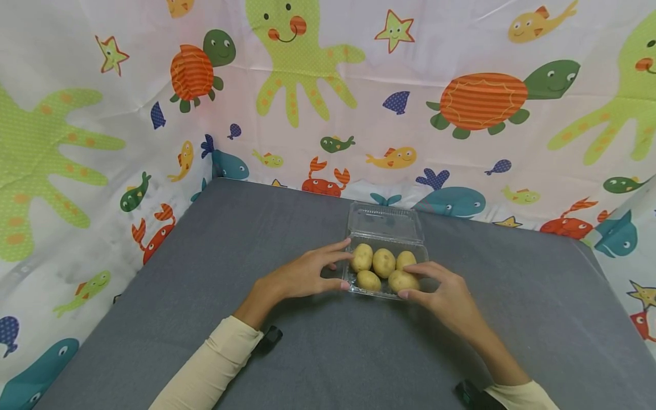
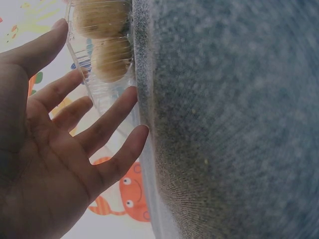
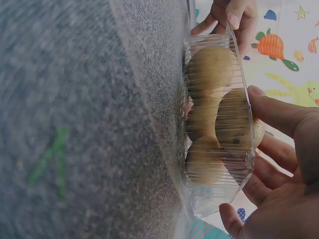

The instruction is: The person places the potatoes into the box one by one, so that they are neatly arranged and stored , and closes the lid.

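Observation:
A clear plastic clamshell box (image 1: pixel 381 294) lies on the grey cloth, its lid (image 1: pixel 385 223) folded back away from me. Inside it are several yellow potatoes (image 1: pixel 384 263). My right hand (image 1: pixel 447 293) pinches the front-right potato (image 1: pixel 402 281) between thumb and fingers. In the right wrist view this potato (image 3: pixel 234 119) sits higher than those beneath it and reaches past the rim. At the box's left side is my left hand (image 1: pixel 303 273), fingers loosely spread. Its thumb (image 2: pixel 56 37) touches the rim in the left wrist view, with the other fingers along the side wall.
Grey cloth (image 1: pixel 205 341) covers the table around the box. A white curtain (image 1: pixel 333 34) printed with sea animals hangs behind and at both sides. Black bands (image 1: pixel 269 340) sit at the wrists. A green mark (image 3: pixel 52 159) shows on the cloth in the right wrist view.

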{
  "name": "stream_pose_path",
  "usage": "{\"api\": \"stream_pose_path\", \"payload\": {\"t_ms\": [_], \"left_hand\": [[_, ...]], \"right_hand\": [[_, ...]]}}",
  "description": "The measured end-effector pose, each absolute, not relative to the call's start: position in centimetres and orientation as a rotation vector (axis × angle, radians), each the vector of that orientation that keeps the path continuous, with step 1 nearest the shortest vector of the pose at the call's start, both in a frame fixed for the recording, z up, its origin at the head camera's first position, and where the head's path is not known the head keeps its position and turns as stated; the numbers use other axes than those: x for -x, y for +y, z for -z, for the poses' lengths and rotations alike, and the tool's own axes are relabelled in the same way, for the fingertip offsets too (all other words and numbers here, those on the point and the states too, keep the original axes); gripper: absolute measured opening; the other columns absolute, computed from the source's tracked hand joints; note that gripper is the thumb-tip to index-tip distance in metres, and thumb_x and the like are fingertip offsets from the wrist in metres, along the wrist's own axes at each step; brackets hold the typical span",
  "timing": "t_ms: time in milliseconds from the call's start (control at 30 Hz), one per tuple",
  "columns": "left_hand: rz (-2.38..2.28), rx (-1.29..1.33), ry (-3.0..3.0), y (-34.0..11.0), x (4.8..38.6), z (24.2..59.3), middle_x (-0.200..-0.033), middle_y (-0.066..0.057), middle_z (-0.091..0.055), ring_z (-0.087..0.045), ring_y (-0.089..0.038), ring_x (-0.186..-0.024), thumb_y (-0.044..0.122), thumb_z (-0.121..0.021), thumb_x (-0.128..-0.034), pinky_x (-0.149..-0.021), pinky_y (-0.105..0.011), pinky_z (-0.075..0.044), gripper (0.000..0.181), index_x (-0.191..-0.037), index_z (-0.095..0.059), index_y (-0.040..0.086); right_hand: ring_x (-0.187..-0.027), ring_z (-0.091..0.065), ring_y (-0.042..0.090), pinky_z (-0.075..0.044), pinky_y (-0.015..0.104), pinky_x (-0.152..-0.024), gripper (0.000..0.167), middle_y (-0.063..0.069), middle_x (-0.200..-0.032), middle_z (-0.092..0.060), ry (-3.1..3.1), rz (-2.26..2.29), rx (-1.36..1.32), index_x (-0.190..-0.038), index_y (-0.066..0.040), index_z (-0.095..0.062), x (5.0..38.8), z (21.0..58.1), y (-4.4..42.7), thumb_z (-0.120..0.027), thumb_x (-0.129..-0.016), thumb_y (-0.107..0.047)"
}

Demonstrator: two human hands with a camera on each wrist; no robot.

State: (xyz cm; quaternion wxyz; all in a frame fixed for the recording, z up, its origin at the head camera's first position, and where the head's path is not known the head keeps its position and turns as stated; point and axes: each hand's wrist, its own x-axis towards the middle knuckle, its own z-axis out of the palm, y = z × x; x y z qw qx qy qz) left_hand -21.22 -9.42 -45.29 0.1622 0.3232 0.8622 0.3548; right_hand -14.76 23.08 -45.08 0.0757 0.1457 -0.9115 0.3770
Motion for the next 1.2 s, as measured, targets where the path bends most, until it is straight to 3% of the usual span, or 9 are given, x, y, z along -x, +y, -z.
{"api": "stream_pose_path", "payload": {"t_ms": [833, 1200], "left_hand": [[-1.006, -0.916, 2.48, -9.36, 21.26, 45.49, -0.177, 0.011, -0.02, -0.062, -0.018, -0.135, 0.046, -0.076, -0.0984, -0.117, -0.049, -0.045, 0.072, -0.162, -0.047, 0.026], [-1.007, -0.911, 2.477, -9.39, 21.25, 45.59, -0.177, 0.013, -0.019, -0.061, -0.018, -0.136, 0.049, -0.075, -0.0981, -0.115, -0.049, -0.046, 0.073, -0.162, -0.046, 0.028]], "right_hand": [[-0.127, -0.064, 0.029, -0.049, 0.061, -0.106, 0.051, 0.001, -0.13, -0.073, -2.826, -1.18, -0.5, -0.131, -0.015, -0.076, 15.66, 45.31, 23.39, -0.09, -0.086, -0.035], [-0.127, -0.065, 0.028, -0.048, 0.063, -0.107, 0.035, 0.0, -0.13, -0.073, -2.854, -1.181, -0.544, -0.125, -0.02, -0.078, 15.29, 45.13, 23.14, -0.084, -0.093, -0.032]]}}
